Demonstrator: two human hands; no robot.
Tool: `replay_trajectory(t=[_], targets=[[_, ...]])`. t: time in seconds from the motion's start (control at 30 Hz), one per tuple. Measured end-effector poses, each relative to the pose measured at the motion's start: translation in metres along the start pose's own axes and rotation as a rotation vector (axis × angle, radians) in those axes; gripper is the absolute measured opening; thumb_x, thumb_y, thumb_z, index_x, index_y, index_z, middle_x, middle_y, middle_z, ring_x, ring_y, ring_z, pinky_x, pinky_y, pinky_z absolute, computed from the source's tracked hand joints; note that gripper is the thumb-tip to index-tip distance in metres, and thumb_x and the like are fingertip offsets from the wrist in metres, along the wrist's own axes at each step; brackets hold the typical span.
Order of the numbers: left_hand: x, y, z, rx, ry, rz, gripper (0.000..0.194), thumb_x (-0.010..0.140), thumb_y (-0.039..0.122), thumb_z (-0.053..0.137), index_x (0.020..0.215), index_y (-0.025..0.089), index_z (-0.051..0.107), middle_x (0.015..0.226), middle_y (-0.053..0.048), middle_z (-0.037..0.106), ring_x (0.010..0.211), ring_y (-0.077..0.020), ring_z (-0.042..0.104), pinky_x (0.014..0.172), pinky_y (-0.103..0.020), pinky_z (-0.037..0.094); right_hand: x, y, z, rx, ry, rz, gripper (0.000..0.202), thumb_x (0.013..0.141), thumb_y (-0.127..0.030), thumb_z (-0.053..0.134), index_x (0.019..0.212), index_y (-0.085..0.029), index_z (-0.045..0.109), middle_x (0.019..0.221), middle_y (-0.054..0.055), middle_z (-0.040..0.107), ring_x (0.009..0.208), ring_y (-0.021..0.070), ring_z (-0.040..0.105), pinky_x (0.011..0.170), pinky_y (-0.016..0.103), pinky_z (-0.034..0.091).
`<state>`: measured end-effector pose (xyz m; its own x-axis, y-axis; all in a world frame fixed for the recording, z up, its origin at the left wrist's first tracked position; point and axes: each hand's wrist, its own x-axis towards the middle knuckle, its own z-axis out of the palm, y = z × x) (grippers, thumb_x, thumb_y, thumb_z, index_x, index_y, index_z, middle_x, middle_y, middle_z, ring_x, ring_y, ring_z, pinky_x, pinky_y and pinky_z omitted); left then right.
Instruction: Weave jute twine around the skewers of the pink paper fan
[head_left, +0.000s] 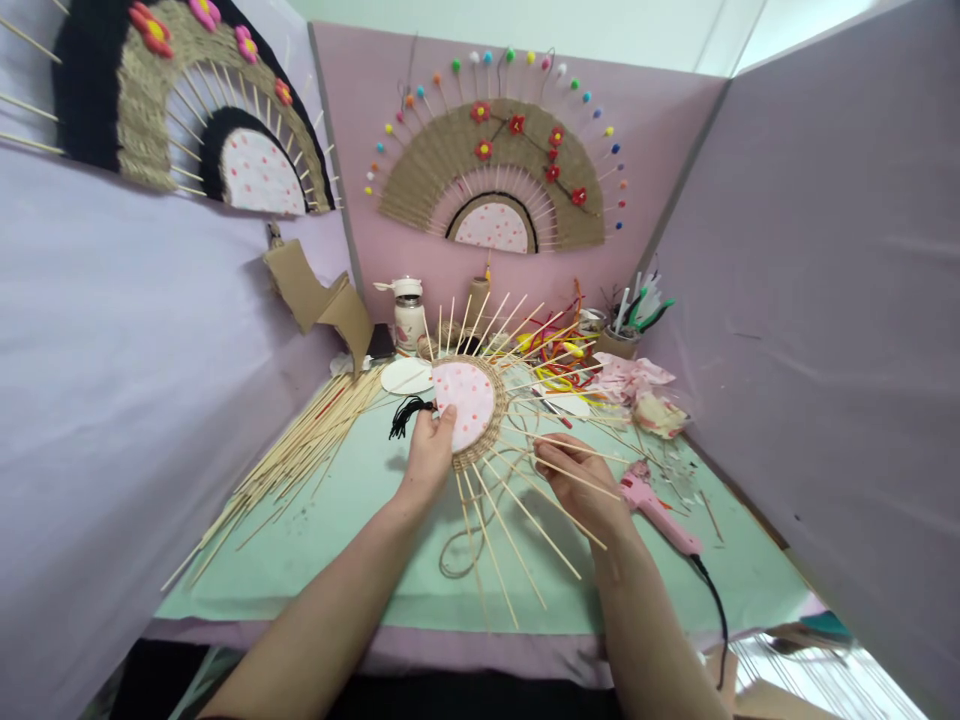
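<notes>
in the middle of the frame we hold a half-round fan with a white, pink-dotted cloth centre, a woven tan band along its curved edge and pale thin wooden sticks spreading outward like rays. our left hand has a closed grip on its straight side, thumb laid flat over the cloth, and a black thread tassel hangs out just left of that hand.

our right hand, right of centre, is among the lower right sticks, its fingers bent and their tips drawn close together; we cannot tell whether this grip pinches the thin tan twine, which loops across the pale green cloth-covered table below the fan, or a stick.

just beyond our right wrist lies a pink glue gun, its black cord running to the lower right. at left of the frame we have a loose bundle of pale wooden sticks. behind the fan stand a white bottle with a lid and, to the right, tangled red, orange and yellow strips near a crumpled pink cloth.
</notes>
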<state>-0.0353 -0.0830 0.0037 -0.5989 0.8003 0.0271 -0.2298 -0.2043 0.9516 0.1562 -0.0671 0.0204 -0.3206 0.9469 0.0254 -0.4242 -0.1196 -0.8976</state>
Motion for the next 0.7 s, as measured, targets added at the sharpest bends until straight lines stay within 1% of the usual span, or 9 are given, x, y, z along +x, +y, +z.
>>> replay_trajectory(t=[0.1,0.2,0.4,0.53,0.7], targets=[[0.0020,-0.0031,-0.0021,0.005,-0.001,0.001,0.040,0.070,0.052,0.073,0.078,0.020,0.050,0.060,0.004,0.054,0.058,-0.0135,0.055,0.054,-0.024,0.042,-0.0001,0.0025,-0.0017,0.002,-0.028,-0.001,0.019,0.064,-0.025,0.083,0.079,-0.019,0.073,0.071,-0.001,0.065,0.067,0.0101,0.052,0.064,0.023,0.039],[0.0014,-0.0041,-0.0026,0.031,-0.012,0.006,0.040,0.070,0.052,0.072,0.078,0.020,0.049,0.059,0.005,0.052,0.055,-0.0123,0.052,0.051,-0.023,0.040,-0.0015,0.0018,-0.0032,-0.014,-0.025,0.020,0.020,0.064,-0.027,0.084,0.079,-0.019,0.073,0.072,-0.001,0.065,0.068,0.0110,0.053,0.066,0.024,0.039],[-0.0015,-0.0019,-0.0006,0.095,-0.041,0.026,0.041,0.074,0.054,0.066,0.079,0.020,0.046,0.060,0.006,0.050,0.053,-0.0103,0.049,0.050,-0.022,0.038,-0.0013,0.0021,-0.0057,-0.059,-0.008,0.033,0.022,0.062,-0.030,0.085,0.077,-0.020,0.071,0.072,-0.002,0.063,0.065,0.0116,0.050,0.063,0.025,0.037],[-0.0019,-0.0012,0.0000,0.104,-0.036,0.033,0.040,0.074,0.053,0.067,0.077,0.020,0.046,0.059,0.007,0.048,0.052,-0.0105,0.049,0.050,-0.022,0.039,0.0003,0.0042,-0.0069,-0.074,-0.025,0.025,0.020,0.064,-0.030,0.083,0.076,-0.021,0.070,0.070,-0.003,0.061,0.064,0.0105,0.048,0.062,0.024,0.035],[-0.0013,-0.0024,-0.0008,0.067,-0.053,0.020,0.040,0.072,0.052,0.070,0.078,0.021,0.046,0.059,0.005,0.051,0.053,-0.0125,0.051,0.051,-0.024,0.040,-0.0002,0.0043,-0.0064,-0.124,-0.017,0.009,0.021,0.065,-0.033,0.081,0.075,-0.021,0.068,0.069,-0.002,0.059,0.062,0.0113,0.047,0.059,0.024,0.035]])
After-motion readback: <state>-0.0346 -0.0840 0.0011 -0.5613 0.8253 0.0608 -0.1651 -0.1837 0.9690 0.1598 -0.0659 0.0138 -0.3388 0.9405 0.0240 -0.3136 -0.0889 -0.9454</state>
